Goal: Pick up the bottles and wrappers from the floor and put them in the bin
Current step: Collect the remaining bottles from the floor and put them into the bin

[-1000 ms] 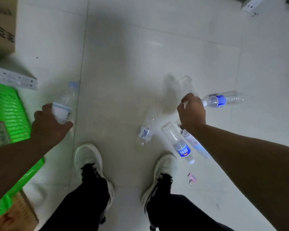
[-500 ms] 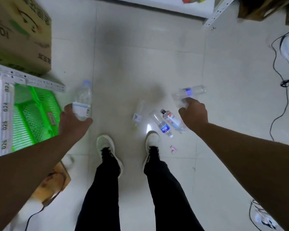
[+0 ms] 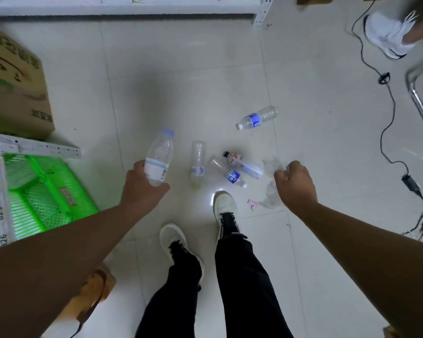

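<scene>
Having straightened up since a second ago, the person carries a clear bottle [image 3: 158, 159] clasped in the left hand [image 3: 142, 189] and a crumpled clear wrapper [image 3: 270, 181] pinched in the right hand [image 3: 295, 185], leaving four bottles on the floor [image 3: 181, 76] for later trips.

You've got a clear bottle with a pale blue cap [image 3: 158, 159] up off the floor at frame centre-left, tilted, cap pointing up. A crumpled clear wrapper [image 3: 270, 181] hangs at centre-right. On the tiles in the middle, three bottles lie close together: a clear one with a green cap [image 3: 197, 163] pointing down-frame, a blue-labelled one [image 3: 228, 173] on a diagonal, and a dark-capped white-labelled one [image 3: 243, 165] touching it. Well apart, upper right of centre, another blue-labelled bottle [image 3: 257, 117] lies on its side. A small pink scrap [image 3: 252, 204] sits just below the cluster. The green slatted bin [image 3: 38, 193] stands at the left edge.
</scene>
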`<state>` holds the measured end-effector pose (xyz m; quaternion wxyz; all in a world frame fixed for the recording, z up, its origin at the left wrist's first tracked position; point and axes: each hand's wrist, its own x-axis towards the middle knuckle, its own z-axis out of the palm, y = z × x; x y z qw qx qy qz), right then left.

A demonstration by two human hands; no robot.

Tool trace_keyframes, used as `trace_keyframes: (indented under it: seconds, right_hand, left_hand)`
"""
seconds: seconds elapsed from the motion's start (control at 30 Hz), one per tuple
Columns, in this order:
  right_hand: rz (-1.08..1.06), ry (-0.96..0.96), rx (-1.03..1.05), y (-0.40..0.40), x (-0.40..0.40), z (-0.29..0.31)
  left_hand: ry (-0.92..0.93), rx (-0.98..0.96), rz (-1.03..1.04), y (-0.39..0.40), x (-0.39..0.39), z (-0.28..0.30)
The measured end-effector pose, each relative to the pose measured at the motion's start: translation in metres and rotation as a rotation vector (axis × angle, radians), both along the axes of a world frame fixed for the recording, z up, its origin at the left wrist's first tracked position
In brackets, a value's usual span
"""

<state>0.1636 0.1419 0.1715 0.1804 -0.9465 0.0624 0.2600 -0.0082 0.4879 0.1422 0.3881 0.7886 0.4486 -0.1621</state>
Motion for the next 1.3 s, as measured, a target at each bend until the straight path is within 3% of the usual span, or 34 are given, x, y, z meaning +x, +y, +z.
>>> trace_keyframes:
  seconds: [0.23,0.43,0.6,0.8,0.93,1.07,1.2,1.3]
  right_hand:
    - [0.021,-0.026,0.006,-0.016,-0.001,0.002]
    - [0.095,-0.028,0.039,-0.015,0.029,-0.063]
    - [0.261,0.008,0.073,-0.017,0.046,-0.166]
    - [0.551,0.024,-0.028,-0.039,0.063,-0.345]
    - [0.493,-0.015,0.017,-0.046,0.059,-0.420]
    - [0.392,-0.073,0.087,-0.049,0.058,-0.408]
    - [0.224,-0.080,0.143,-0.051,0.060,-0.323]
    - [0.238,-0.058,0.169,-0.043,0.065,-0.241]
  left_hand:
    - [-0.016,-0.076,0.032,-0.022,0.016,0.005]
    - [0.031,-0.066,0.041,-0.053,0.027,-0.051]
    - [0.099,0.002,0.109,-0.068,0.026,-0.139]
    - [0.025,0.162,0.214,-0.050,0.022,-0.288]
    - [-0.035,0.238,0.296,-0.035,0.009,-0.351]
    - [-0.026,0.243,0.304,-0.031,-0.007,-0.334]
    - [-0.036,0.185,0.360,-0.050,-0.025,-0.250]
    - [-0.027,0.146,0.411,-0.074,-0.035,-0.171]
